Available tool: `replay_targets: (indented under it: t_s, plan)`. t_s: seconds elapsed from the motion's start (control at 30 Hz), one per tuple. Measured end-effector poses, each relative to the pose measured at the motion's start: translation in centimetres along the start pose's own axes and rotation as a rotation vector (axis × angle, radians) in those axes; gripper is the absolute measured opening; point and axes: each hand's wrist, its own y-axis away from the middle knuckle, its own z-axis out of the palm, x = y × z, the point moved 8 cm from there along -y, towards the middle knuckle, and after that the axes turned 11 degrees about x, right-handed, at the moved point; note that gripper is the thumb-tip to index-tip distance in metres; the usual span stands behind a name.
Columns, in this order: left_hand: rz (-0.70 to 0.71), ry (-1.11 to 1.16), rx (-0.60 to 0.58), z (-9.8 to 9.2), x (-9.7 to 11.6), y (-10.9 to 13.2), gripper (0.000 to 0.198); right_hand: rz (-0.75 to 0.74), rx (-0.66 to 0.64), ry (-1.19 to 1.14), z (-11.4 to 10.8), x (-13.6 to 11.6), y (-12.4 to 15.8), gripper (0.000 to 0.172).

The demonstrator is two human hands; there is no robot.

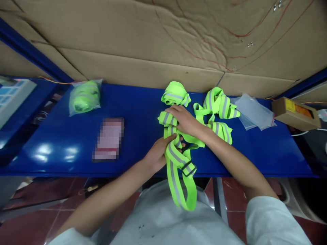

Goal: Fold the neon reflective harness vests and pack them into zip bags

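Note:
A neon-yellow reflective strap (174,173) with a grey stripe and a black buckle (189,168) hangs in a loop over the table's front edge. My left hand (160,153) is closed around its folded part, thumb on top. Just above, my right hand (182,119) lies over the gathered strap bundle, its fingers bent round the webbing and partly hidden. Loose strap lengths run from beneath my right wrist to a heap (222,131) on the right. Behind my hands sit a rolled strap bundle (176,93) and another bundle (219,102).
On the blue table (138,126), a phone (108,139) lies at left, with a bagged strap (85,97) behind it. Clear plastic bags (252,110) and a cardboard box (295,114) are at right. A cardboard-covered wall (127,41) with red wires (242,35) stands behind.

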Motion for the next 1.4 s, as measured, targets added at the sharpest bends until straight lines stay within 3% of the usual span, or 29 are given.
replay_targets:
  t_s: [0.1, 0.23, 0.33, 0.43, 0.53, 0.63, 0.73, 0.8, 0.93, 1.13, 1.27, 1.4]
  plan:
    - [0.029, -0.045, 0.007, 0.1, 0.3, -0.2, 0.019, -0.148, -0.015, 0.059, -0.4, -1.8, 1.4, 0.071]
    - [0.056, -0.093, 0.024, -0.1, 0.4, -0.1, 0.012, -0.161, -0.111, 0.123, -1.2, -3.4, 3.4, 0.073]
    - [0.075, -0.099, 0.02, -0.3, 0.3, 0.0, 0.009, -0.139, -0.252, -0.012, -1.8, -3.8, 4.9, 0.089]
    - [0.079, -0.112, 0.013, -0.4, 0.1, 0.2, 0.011, -0.149, -0.423, -0.245, -2.7, -3.7, 5.6, 0.085]
    - [0.066, -0.13, -0.005, -0.2, 0.0, 0.4, 0.009, -0.042, -0.495, -0.409, -3.3, -2.5, 4.7, 0.064]
    - [0.051, -0.143, -0.016, -0.2, -0.1, 0.4, 0.011, 0.049, -0.439, -0.457, -3.1, -1.6, 3.1, 0.048]
    - [0.07, -0.139, -0.014, -0.5, 0.0, 0.3, 0.014, 0.118, -0.372, -0.378, -2.6, -0.9, 2.2, 0.066]
    - [0.085, -0.136, -0.017, -0.7, 0.0, 0.3, 0.018, 0.217, -0.413, -0.371, -2.0, -0.3, 2.2, 0.075]
    - [0.121, -0.153, -0.049, -0.8, 0.7, 0.9, 0.03, 0.384, -0.589, -0.63, -1.5, -0.8, 2.9, 0.06]
    - [0.293, -0.004, -0.155, 1.1, 2.9, 2.4, 0.047, 0.598, -0.331, -0.989, -2.9, -2.8, 1.7, 0.069]
    - [0.271, 0.072, -0.15, 2.4, 1.3, 1.9, 0.047, 0.665, -0.175, -1.043, -1.9, -3.3, 1.5, 0.069]
    - [0.217, 0.049, -0.056, 2.2, 0.1, 1.2, 0.044, 0.739, -0.161, -1.036, -0.7, -2.8, 2.0, 0.068]
